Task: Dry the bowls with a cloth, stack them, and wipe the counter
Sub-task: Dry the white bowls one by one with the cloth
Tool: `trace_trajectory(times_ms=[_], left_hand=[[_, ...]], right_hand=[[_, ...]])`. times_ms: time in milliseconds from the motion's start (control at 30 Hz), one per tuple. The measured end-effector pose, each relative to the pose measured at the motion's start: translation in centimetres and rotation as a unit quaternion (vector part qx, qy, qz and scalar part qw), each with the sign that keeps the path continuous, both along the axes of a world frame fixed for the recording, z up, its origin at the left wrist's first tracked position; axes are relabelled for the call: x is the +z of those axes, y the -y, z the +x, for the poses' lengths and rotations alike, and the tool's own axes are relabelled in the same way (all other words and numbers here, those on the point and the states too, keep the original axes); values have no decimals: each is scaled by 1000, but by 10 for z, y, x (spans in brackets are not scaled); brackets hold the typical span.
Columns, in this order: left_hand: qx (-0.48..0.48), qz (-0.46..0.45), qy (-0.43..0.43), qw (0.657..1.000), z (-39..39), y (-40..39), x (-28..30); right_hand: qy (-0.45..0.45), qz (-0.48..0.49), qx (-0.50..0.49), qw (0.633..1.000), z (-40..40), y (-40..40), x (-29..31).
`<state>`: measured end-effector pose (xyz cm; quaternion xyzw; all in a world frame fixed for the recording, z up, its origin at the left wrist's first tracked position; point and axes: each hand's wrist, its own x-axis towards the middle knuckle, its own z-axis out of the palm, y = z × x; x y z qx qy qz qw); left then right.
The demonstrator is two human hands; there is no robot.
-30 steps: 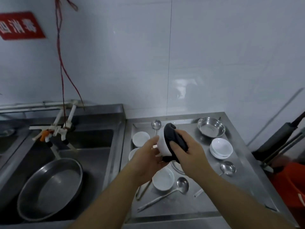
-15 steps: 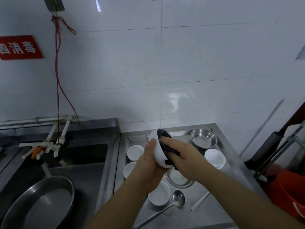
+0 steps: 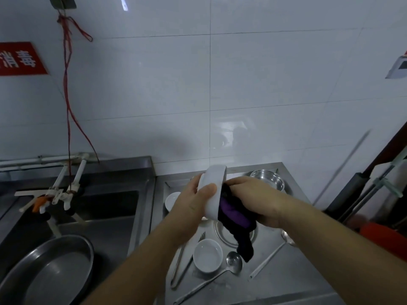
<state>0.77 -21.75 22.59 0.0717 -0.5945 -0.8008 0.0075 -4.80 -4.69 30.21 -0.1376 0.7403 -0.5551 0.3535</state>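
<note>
From the head camera: the left hand [image 3: 193,201] grips a white bowl [image 3: 213,192] up above the steel counter [image 3: 293,269], thumb across its outer wall, fingers curled round the back. The bowl is tipped on its side, rim standing near upright and its mouth facing right, toward the other hand. The right hand [image 3: 253,199] clutches a dark cloth [image 3: 235,219], purple showing in the folds, and pushes it into that open mouth. One tail of the cloth hangs straight down, ending just over the counter.

Count below: two more white bowls show on the counter, one small bowl [image 3: 208,255] sitting upright, mouth up, beneath the forearms, and one far bowl [image 3: 172,200] half hidden behind the left wrist. One steel bowl [image 3: 269,179] sits at the back right corner, upright. One ladle [image 3: 233,260] lies beside the small bowl, handle running down-left. A second spoon [image 3: 287,237] peeks out under the right forearm. A round steel plate [image 3: 222,232] lies flat under the cloth. Over in the sink at left, one big steel pan [image 3: 50,271].
</note>
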Motion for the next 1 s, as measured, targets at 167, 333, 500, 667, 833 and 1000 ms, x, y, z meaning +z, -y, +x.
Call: trace_trajectory(times_ms=[167,333,500,667,833,1000], left_hand=[[-69,-2,-14,997,9,9,-2],[-47,48,-34,997,12,-6,5],[9,93,-15,995,17,-12,4],[53,109,-16,992,18,-16,4],[86,31,4,996,11,-12,2],[76,-34,6,996,7,-14,-2]], right_hand=[[203,-145,-89,964,12,-2,-13],[278,-363,-220,862,30,20,-22],[206,-319,-317,869,28,43,-25],[-225,-47,-186,955,27,37,-28],[-328,103,4,939,10,21,-27],[-14,-58,-93,994,14,16,-24]])
